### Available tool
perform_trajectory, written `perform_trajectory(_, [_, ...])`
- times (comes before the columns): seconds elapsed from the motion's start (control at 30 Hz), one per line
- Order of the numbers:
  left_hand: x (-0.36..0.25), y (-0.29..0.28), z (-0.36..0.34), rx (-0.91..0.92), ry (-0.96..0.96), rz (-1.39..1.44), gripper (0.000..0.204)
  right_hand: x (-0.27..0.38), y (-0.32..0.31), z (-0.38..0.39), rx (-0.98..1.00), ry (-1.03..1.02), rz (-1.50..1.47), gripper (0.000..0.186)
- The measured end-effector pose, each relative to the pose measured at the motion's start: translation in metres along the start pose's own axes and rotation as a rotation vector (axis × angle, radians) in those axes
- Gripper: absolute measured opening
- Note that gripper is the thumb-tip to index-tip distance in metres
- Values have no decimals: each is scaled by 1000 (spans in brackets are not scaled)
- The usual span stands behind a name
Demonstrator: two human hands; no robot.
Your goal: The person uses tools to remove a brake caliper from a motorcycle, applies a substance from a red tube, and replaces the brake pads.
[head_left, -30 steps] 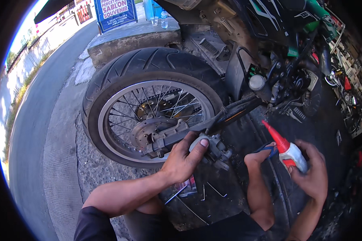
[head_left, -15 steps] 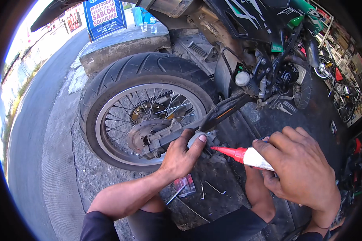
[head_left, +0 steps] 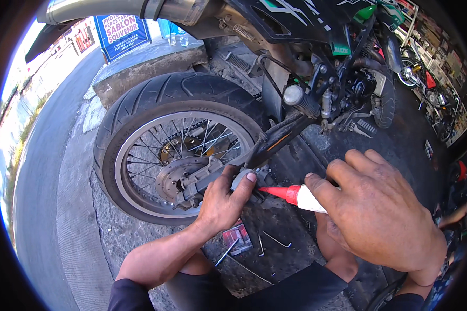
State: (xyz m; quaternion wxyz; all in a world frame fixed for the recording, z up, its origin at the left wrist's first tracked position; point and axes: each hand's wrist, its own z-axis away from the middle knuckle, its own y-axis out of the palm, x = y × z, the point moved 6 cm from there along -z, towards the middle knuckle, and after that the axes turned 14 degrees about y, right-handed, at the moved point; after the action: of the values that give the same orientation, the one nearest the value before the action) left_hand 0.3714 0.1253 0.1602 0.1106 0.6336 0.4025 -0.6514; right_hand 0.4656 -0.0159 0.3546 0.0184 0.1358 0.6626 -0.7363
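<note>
In the head view my left hand (head_left: 223,205) is closed on a grey metal brake caliper (head_left: 246,178) beside the swingarm (head_left: 287,133) of a motorcycle's spoked rear wheel (head_left: 142,202). My thumb lies on the caliper. My right hand (head_left: 379,212) grips a white squeeze bottle (head_left: 308,199) with a long red nozzle (head_left: 279,192), its tip touching or very close to the caliper near my left thumb. Below my left hand lie a small red-and-clear pack (head_left: 242,238) and hex keys (head_left: 275,238) on the dark ground.
The black-and-green motorcycle body (head_left: 296,15) fills the top. A concrete step (head_left: 140,70) holds a blue signboard (head_left: 120,36) and two clear cups (head_left: 183,39). A road (head_left: 41,171) runs along the left. More motorcycle parts and cluttered racks (head_left: 430,88) line the right. My bent legs are below.
The bottle has swung down and left from a raised, upright angle to nearly horizontal, its nozzle at the caliper. My right hand has turned over. My left hand stays on the caliper.
</note>
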Motion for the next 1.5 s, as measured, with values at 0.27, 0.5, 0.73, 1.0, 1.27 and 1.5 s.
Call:
perform_trajectory(0.27, [-6,-2,-1,-5,20,-66,70,7,-7,-1,-23,-15,-7,48])
perform_trajectory(0.5, [-10,2,-2,30,-5,-93,61,16,-7,-2,-2,18,238,47])
perform_trajectory(0.73, [-8,1,-2,-2,19,-116,70,7,-2,0,-7,-6,122,48])
perform_trajectory(1.0, [-13,4,-2,6,42,-61,59,-18,18,15,-51,-51,-31,50])
perform_trajectory(1.27, [-5,7,-4,-23,36,36,57,-38,34,22,-96,46,-213,50])
perform_trajectory(1.5, [9,1,-4,-40,32,153,56,-100,141,39,-149,405,-825,52])
